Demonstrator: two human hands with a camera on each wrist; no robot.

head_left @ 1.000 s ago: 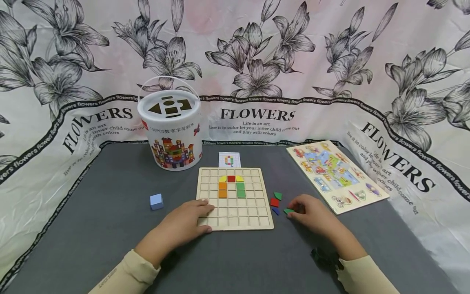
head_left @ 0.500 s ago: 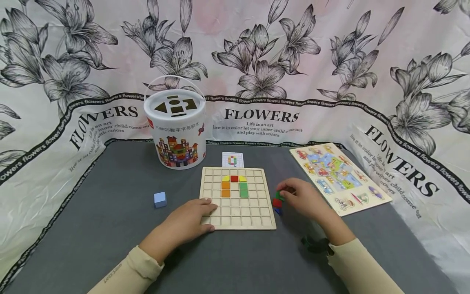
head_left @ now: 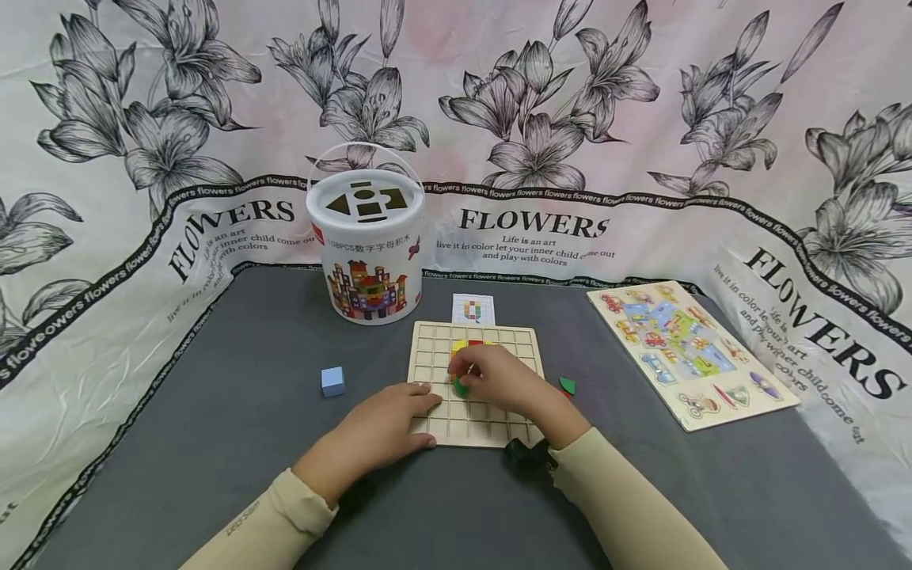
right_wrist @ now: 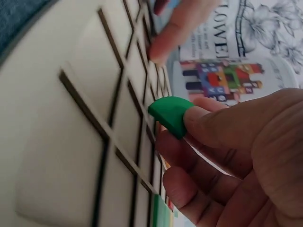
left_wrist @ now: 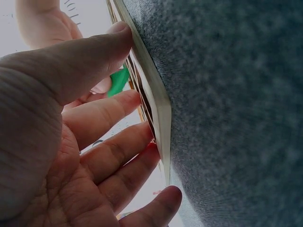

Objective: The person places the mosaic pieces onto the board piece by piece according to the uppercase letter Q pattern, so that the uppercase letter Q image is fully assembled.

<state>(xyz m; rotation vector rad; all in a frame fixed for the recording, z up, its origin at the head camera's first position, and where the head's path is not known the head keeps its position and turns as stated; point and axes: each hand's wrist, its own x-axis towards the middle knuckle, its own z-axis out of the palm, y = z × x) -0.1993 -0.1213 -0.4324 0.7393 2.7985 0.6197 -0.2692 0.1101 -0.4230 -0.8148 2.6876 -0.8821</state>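
Observation:
My right hand (head_left: 499, 381) is over the middle of the wooden grid board (head_left: 456, 431), pinching a green block (right_wrist: 169, 112) with a rounded edge between thumb and fingers. In the right wrist view the block is close over the grid lines. My left hand (head_left: 378, 423) rests on the board's left edge, thumb at the front corner and fingers extended. Along the grid's upper rows, a yellow block (head_left: 458, 345) and a red block (head_left: 475, 343) show; the blocks below them are mostly hidden behind the right hand. A small printed pattern card (head_left: 473, 309) lies behind the board.
Right of the board lie another green piece (head_left: 567, 385) and a red piece (head_left: 568, 395), partly covered by the right forearm. A light blue cube (head_left: 332, 381) sits to the left. A white bucket (head_left: 370, 245) stands behind, and a picture puzzle board (head_left: 712, 396) lies at right.
My right hand has moved left from the loose pieces beside the board to over the grid, carrying a green block. The left hand stays at the board's edge. The head view has shifted slightly.

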